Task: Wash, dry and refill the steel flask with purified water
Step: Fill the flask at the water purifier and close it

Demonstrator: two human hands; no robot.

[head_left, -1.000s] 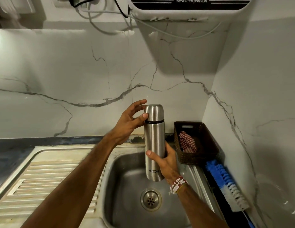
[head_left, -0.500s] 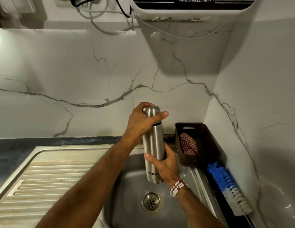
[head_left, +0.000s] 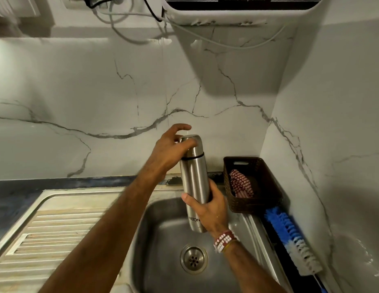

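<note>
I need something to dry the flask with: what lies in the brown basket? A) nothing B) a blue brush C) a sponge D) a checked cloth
D: a red-and-white checked cloth lies inside the brown basket; the blue brush lies outside it.

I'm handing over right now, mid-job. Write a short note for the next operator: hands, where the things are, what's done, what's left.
Left hand: fingers curled round the cap of the flask.
Right hand: grips the flask body, holding it upright over the sink.
Brush lies to the right of the sink; cloth sits in the basket; purifier is on the wall above.
Done: flask is in hand; the cap is on.
Left: take the cap off, wash, dry, refill at the purifier.
</note>
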